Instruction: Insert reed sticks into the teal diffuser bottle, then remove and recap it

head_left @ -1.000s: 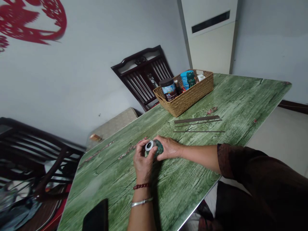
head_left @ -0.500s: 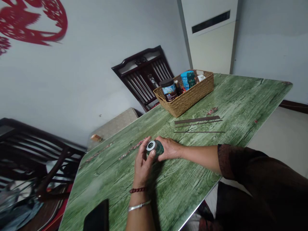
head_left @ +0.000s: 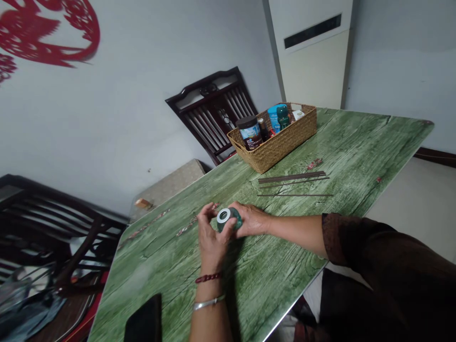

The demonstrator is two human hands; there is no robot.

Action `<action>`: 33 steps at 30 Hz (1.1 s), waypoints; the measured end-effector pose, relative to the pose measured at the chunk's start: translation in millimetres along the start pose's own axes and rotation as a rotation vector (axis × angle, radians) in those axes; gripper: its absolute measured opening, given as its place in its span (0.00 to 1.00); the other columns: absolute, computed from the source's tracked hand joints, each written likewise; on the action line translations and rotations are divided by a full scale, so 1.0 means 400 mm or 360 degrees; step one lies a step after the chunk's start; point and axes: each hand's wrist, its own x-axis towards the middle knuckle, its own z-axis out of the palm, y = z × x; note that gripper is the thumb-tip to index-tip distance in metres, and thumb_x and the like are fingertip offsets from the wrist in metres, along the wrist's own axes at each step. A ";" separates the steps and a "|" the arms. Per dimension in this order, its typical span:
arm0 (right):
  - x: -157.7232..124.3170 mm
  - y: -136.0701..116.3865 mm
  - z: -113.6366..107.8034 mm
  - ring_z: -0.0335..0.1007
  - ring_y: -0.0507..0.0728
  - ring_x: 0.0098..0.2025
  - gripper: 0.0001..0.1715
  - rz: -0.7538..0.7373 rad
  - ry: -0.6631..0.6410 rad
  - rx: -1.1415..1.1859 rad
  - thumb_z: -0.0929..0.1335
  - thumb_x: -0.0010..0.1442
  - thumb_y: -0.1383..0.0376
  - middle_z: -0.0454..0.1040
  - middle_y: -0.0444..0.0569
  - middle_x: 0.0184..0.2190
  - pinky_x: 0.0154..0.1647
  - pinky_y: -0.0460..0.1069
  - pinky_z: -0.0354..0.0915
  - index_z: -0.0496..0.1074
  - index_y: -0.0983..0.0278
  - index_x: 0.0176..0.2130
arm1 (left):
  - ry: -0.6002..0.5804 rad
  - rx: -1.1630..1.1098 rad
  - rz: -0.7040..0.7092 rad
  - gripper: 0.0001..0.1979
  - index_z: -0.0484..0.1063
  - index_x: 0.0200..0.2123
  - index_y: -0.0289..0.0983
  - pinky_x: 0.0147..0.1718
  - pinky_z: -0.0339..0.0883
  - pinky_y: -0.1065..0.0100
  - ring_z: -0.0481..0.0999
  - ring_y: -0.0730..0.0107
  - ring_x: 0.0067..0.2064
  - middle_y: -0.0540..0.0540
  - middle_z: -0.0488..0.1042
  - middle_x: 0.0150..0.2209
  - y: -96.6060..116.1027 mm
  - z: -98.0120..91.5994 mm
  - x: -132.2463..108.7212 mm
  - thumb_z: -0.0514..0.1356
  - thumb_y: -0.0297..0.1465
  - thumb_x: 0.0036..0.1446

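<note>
Two hands: in the head view, the only one you have, both of yours meet on one small jar, near the middle of the table.
Jar: teal and seemingly glass, with a pale ring at the mouth. It is tipped so the mouth faces you and leftward, low over the tabletop; whether it touches the top I can't tell.
Left hand: it comes up from the lower edge with the wrist straight and its back toward you. Thumb and fingers curl narrowly about the ring end.
Right hand: it reaches in from the right with the forearm low along the table. The palm cups the jar's body, fingers closed round it.
Wrist: beads and a bangle sit on your left one.
Handling: I'd judge the jar light, stiff, smooth and breakable. Glass can slip in the palm, so take the round body with the whole hand and pinch the ring with fingertips only.
Sticks: thin and dark, lying flat beyond your right hand, well apart from it.
Basket: woven, at the far edge, holding bottles and tubs.
Phone: a dark slab at the near edge, left of your left forearm.
Chair: dark wood, behind the basket.
</note>
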 end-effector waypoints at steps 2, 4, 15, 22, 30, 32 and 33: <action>0.000 -0.001 0.000 0.75 0.62 0.43 0.43 0.0013 0.0001 -0.0046 0.78 0.43 0.54 0.76 0.50 0.43 0.38 0.50 0.64 0.64 0.62 0.54 | -0.0116 -0.0027 -0.0029 0.35 0.60 0.63 0.43 0.60 0.60 0.47 0.70 0.51 0.59 0.40 0.71 0.55 0.003 -0.003 0.001 0.65 0.44 0.55; -0.001 -0.001 0.000 0.75 0.63 0.44 0.45 0.0031 -0.0001 -0.0064 0.79 0.43 0.53 0.76 0.50 0.43 0.37 0.50 0.64 0.64 0.62 0.55 | -0.0267 -0.0226 -0.0044 0.34 0.55 0.66 0.45 0.61 0.60 0.48 0.68 0.53 0.62 0.39 0.68 0.60 0.003 -0.010 0.002 0.60 0.45 0.61; 0.000 0.007 0.008 0.76 0.62 0.42 0.47 0.0036 -0.0006 -0.0062 0.79 0.42 0.51 0.77 0.49 0.41 0.36 0.50 0.63 0.63 0.61 0.55 | -0.0266 -0.0057 0.0078 0.32 0.57 0.64 0.44 0.58 0.63 0.49 0.70 0.53 0.60 0.38 0.69 0.59 0.018 -0.016 0.003 0.61 0.43 0.59; -0.003 0.008 0.007 0.76 0.61 0.43 0.43 0.0018 -0.0005 -0.0038 0.78 0.44 0.53 0.76 0.48 0.42 0.36 0.49 0.63 0.63 0.60 0.55 | 0.0063 0.0445 0.0015 0.31 0.67 0.55 0.40 0.49 0.69 0.52 0.76 0.56 0.45 0.44 0.74 0.42 0.019 0.008 0.009 0.67 0.47 0.51; -0.002 -0.010 -0.002 0.75 0.62 0.40 0.43 0.0075 -0.0059 -0.0109 0.77 0.44 0.53 0.76 0.48 0.40 0.34 0.49 0.62 0.63 0.62 0.55 | -0.0150 0.0213 0.0116 0.20 0.68 0.51 0.42 0.53 0.65 0.53 0.75 0.56 0.50 0.43 0.75 0.48 0.027 -0.020 0.013 0.64 0.39 0.56; -0.001 -0.009 0.000 0.75 0.62 0.41 0.43 0.0053 -0.0050 -0.0075 0.77 0.44 0.54 0.76 0.48 0.41 0.36 0.50 0.62 0.63 0.62 0.54 | -0.0142 0.0201 0.0109 0.17 0.69 0.47 0.42 0.53 0.65 0.53 0.75 0.55 0.50 0.44 0.75 0.47 0.032 -0.021 0.014 0.65 0.39 0.55; -0.001 -0.007 0.002 0.75 0.62 0.42 0.43 0.0045 -0.0043 -0.0055 0.78 0.43 0.55 0.76 0.48 0.41 0.36 0.50 0.63 0.63 0.62 0.54 | -0.0137 0.0190 0.0098 0.16 0.69 0.45 0.42 0.53 0.64 0.52 0.74 0.54 0.50 0.44 0.75 0.46 0.035 -0.020 0.014 0.65 0.39 0.55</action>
